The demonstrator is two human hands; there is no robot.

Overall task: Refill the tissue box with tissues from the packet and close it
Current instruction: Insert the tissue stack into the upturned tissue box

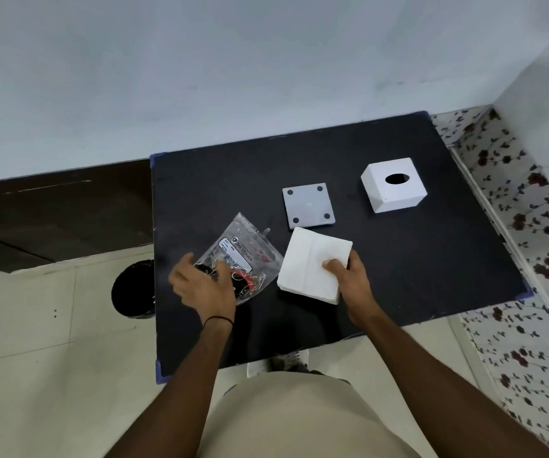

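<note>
A white stack of tissues (311, 264) is held just over the black table (398, 276), with my right hand (352, 280) gripping its near right corner. To its left lies the clear plastic tissue packet (245, 251), crumpled and flat. My left hand (205, 285) rests over the packet's near end with fingers spread. The white tissue box (395, 188) stands at the far right with its oval hole facing up. Its grey square bottom lid (308, 205), with dark round feet at the corners, lies apart between the box and the tissues.
A black round bin (132, 289) stands on the floor by the table's left edge. A wall runs behind the table, and flowered flooring (524, 226) lies to the right. A dark brown surface (58, 213) sits to the left.
</note>
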